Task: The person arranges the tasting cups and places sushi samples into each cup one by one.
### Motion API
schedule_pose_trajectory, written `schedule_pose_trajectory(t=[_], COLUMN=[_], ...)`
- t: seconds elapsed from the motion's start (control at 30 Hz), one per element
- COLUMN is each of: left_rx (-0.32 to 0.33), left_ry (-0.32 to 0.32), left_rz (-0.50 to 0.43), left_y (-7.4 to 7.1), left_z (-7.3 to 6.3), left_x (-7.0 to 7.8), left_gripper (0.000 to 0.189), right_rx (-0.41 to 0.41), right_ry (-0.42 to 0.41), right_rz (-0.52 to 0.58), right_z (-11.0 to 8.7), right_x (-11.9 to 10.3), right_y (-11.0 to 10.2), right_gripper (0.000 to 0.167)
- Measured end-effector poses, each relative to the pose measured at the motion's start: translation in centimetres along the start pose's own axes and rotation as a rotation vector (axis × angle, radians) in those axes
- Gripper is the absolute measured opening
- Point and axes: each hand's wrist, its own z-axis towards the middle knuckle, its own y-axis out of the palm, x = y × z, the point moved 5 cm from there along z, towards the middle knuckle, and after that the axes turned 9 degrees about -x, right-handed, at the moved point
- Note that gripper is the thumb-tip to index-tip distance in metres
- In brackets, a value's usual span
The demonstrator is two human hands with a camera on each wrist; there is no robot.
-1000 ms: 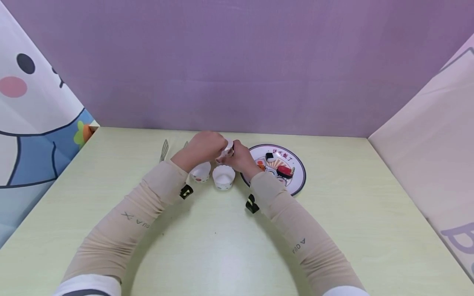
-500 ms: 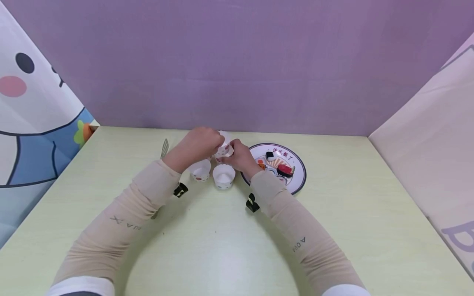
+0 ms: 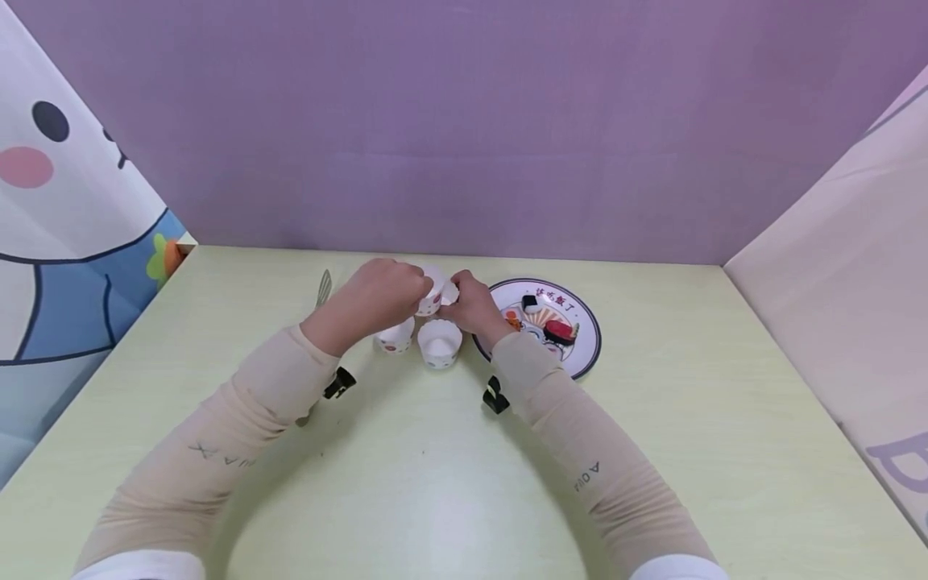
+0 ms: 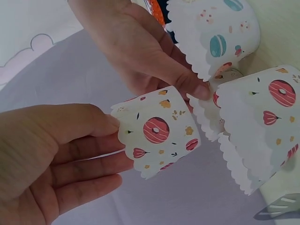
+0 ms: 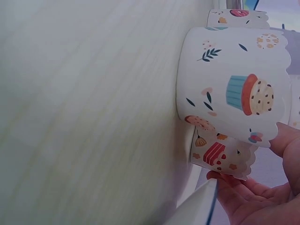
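Thumb and fingers of my left hand (image 3: 373, 300) pinch the scalloped rim of a white paper baking cup (image 4: 157, 129) printed with doughnuts. It is tilted, its open side toward my palm. My right hand (image 3: 476, 308) holds a second baking cup (image 5: 222, 152) by its rim, close to the plate. In the head view the left-hand cup partly covers this second one. Two more baking cups stand upright in front of the hands: a doughnut-printed one (image 3: 395, 337) on the left and a cupcake-printed one (image 3: 440, 346) on the right.
Right of the cups lies a round, dark-rimmed plate (image 3: 589, 358) bearing sushi-like pieces, among them a red-topped one (image 3: 559, 332). A fork (image 3: 324, 286) lies at the left, mostly under my left forearm. A purple backdrop (image 3: 464, 145) rises behind the table.
My left hand has drawn its baking cup up and leftward, away from the cup in my right hand, then lowered slightly. My right hand stays in nearly the same place.
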Motion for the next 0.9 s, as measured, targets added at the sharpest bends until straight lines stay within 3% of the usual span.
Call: schedule_pose_trajectory(t=[0.57, 0.9], left_rx=[-0.040, -0.016], left_ry=[0.025, 0.054], left_rz=[0.062, 0.083], left_y=[-0.5, -0.5], left_z=[-3.3, -4.8], left_x=[2.0, 3.6], left_gripper=[0.009, 0.012], right_rx=[-0.012, -0.013], right_ry=[0.021, 0.024], right_rz=[0.021, -0.022], right_z=[0.0, -0.1], right_x=[0.2, 0.0], right_y=[0.1, 0.1], right_gripper=[0.062, 0.064])
